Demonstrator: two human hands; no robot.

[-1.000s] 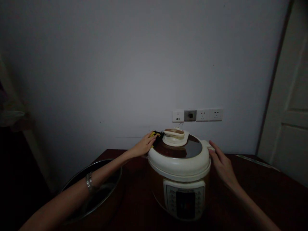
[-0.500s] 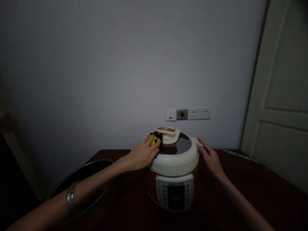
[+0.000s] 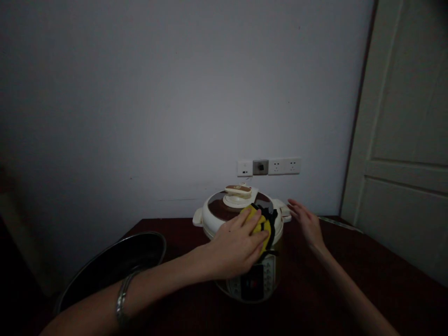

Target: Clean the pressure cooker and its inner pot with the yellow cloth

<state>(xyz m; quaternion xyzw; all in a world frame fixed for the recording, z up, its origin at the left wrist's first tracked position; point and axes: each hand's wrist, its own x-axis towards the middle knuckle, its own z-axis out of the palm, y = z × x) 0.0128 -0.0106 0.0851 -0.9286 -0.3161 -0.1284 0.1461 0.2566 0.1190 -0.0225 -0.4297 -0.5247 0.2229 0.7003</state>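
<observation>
A white and brown electric pressure cooker (image 3: 212, 224) stands upright with its lid on and its control panel facing me. My left hand (image 3: 234, 245) presses a yellow and black cloth (image 3: 269, 226) against the front right of the lid's rim. The fingers lie over the cloth, which hides part of the rim and the top of the panel. Just off the cooker's right side handle (image 3: 283, 209), my right hand (image 3: 308, 227) is held up with its fingers stretched out and nothing in it. The lid's knob (image 3: 238, 190) shows beyond my left hand.
A wide dark pan (image 3: 149, 242) sits at the left, partly behind my left forearm. The dark red table (image 3: 308, 280) meets a grey wall with power sockets (image 3: 284, 165) behind the cooker. A pale door (image 3: 402, 140) stands at the right.
My left hand has moved the cloth from the lid's left side to its front right. My right hand has come off the right side handle. The view has shifted slightly.
</observation>
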